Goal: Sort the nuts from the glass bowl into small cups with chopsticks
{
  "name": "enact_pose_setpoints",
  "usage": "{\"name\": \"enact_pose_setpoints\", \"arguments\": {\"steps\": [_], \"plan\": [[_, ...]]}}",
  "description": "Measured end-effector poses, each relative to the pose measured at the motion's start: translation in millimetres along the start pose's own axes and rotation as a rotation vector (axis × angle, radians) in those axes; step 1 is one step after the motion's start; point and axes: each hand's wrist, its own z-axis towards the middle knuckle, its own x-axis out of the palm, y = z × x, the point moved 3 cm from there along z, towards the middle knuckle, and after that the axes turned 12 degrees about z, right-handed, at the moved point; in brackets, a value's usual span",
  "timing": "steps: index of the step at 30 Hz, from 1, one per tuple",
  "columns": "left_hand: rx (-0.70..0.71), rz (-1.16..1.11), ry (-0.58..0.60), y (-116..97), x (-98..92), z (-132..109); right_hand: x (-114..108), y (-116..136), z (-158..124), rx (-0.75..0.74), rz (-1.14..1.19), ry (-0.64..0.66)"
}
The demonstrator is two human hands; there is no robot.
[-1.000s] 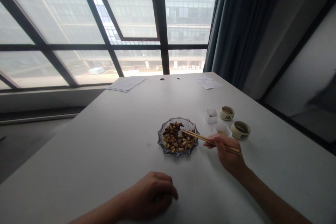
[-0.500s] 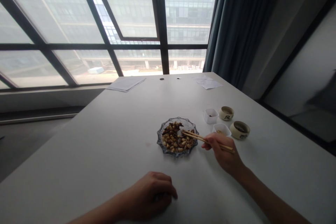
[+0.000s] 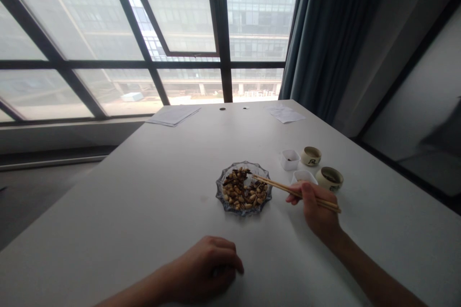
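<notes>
A scalloped glass dish (image 3: 220,197) of mixed nuts and dark pieces sits in the middle of the white table (image 3: 144,192). My right hand (image 3: 317,213) is closed on a pair of wooden chopsticks (image 3: 284,188), whose tips rest over the dish's far right rim. My left hand (image 3: 205,268) lies near the table's front, fingers curled under; nothing shows in it. Right of the dish stand two small white square tubs (image 3: 290,159) and two tan ceramic cups (image 3: 311,155), the nearer tub partly hidden behind my right hand.
Sheets of paper (image 3: 173,115) lie at the table's far left corner, and more paper (image 3: 286,114) at the far right. Two cable holes mark the far edge. Large windows and a dark curtain (image 3: 324,38) stand behind the table.
My right hand has shifted slightly right and back, and the chopstick tips moved up toward the dish's far right rim. My left hand has stayed put.
</notes>
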Motion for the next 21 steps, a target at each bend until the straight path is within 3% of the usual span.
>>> {"name": "enact_pose_setpoints", "arguments": {"steps": [6, 10, 15, 18, 21], "plan": [[-0.008, 0.008, -0.007, -2, -1.5, 0, -47, 26, 24, -0.006, -0.077, -0.236], [-0.014, 0.015, -0.012, -3, -2.7, 0, -92, 26, 37, 0.036, 0.005, -0.382], [-0.025, 0.013, -0.003, -1, -2.4, -1, -138, 20, 49, 0.087, 0.078, -0.467], [-0.026, 0.015, 0.002, 0, -1.8, -2, -146, 19, 52, 0.106, 0.067, -0.504], [-0.026, 0.013, 0.006, 1, -0.9, -2, -135, 15, 50, 0.090, 0.012, -0.499]]}}
